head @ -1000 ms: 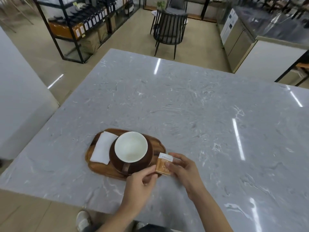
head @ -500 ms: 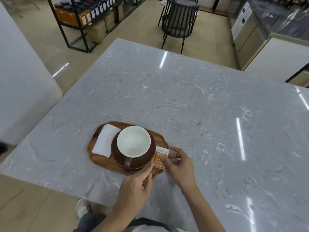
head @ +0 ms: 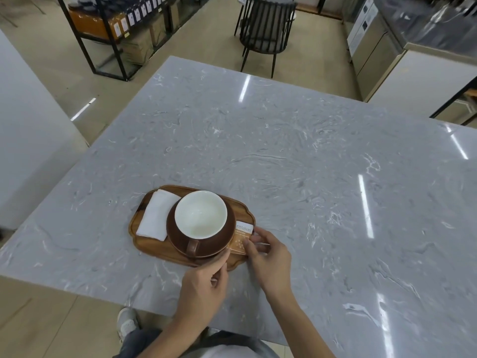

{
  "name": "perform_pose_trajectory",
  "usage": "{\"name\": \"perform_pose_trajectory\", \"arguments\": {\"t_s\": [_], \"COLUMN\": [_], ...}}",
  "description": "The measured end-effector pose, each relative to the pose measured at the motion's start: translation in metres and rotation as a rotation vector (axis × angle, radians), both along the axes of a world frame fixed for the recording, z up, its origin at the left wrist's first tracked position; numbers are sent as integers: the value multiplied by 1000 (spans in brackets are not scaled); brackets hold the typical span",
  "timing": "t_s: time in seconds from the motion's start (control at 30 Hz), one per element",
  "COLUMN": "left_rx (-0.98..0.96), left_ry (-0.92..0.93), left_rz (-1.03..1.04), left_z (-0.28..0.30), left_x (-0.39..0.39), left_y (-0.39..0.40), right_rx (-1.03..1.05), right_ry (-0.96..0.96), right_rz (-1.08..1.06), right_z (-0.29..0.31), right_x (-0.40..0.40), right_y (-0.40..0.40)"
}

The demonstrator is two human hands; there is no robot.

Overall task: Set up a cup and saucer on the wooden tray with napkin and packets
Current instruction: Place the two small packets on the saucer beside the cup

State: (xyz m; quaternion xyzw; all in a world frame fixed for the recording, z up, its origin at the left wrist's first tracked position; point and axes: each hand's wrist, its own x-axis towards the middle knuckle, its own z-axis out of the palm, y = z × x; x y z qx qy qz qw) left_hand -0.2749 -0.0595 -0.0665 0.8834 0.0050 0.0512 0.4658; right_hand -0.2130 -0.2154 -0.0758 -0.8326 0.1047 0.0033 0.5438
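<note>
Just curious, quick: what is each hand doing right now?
Left hand: fingers curled, one fingertip at the saucer rim, holding nothing.
Right hand: pinching the orange packet.

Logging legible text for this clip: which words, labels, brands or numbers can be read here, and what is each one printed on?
Packet, white top band: one printed word, too blurred to read with confidence.
Packet, orange lower part: smaller print, too small to read.
Tags on the items on the black shelf: too small and blurred.
Panel on the steel cabinet: dark marks, unreadable.
Cup, napkin, wooden tray: no text.
</note>
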Motion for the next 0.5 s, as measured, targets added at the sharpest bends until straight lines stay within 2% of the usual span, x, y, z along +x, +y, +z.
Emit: {"name": "perform_pose_trajectory", "arguments": {"t_s": [0.5], "left_rx": [3], "left_ry": [-87], "left_rz": [-43], "left_z": [-6], "left_x": [-6], "left_y": [12], "right_rx": [-31], "right_ry": [-35], "right_rz": [-7], "right_z": [1], "right_x": [-1], "right_y": [-14]}}
